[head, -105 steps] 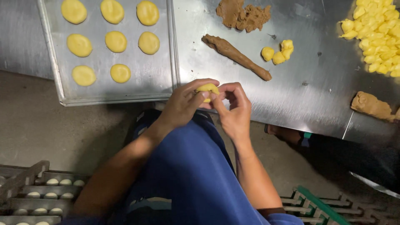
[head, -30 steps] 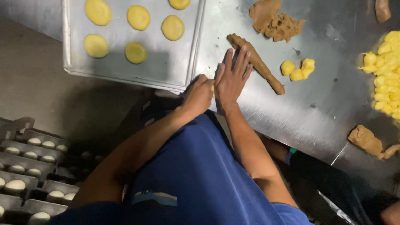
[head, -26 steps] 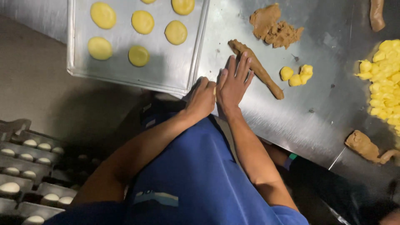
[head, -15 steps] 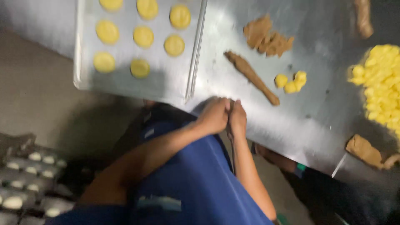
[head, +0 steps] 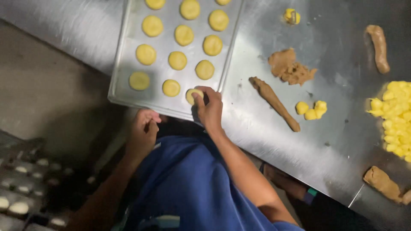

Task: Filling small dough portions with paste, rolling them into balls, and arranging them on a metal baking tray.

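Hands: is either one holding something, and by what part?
The right hand has its fingers on top of a yellow dough disc. The left hand looks empty.

Steel table (head: 274, 128) w/ baking tray (head: 124, 92), brown filling (head: 291, 70) (lumps), yellow dough pcs (head: 396, 117).

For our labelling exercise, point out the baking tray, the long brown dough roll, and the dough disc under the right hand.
baking tray (head: 124, 92): head view, bare metal by its left rim.
long brown dough roll (head: 274, 102): head view, mid-length.
dough disc (head: 191, 95): head view, exposed left part.
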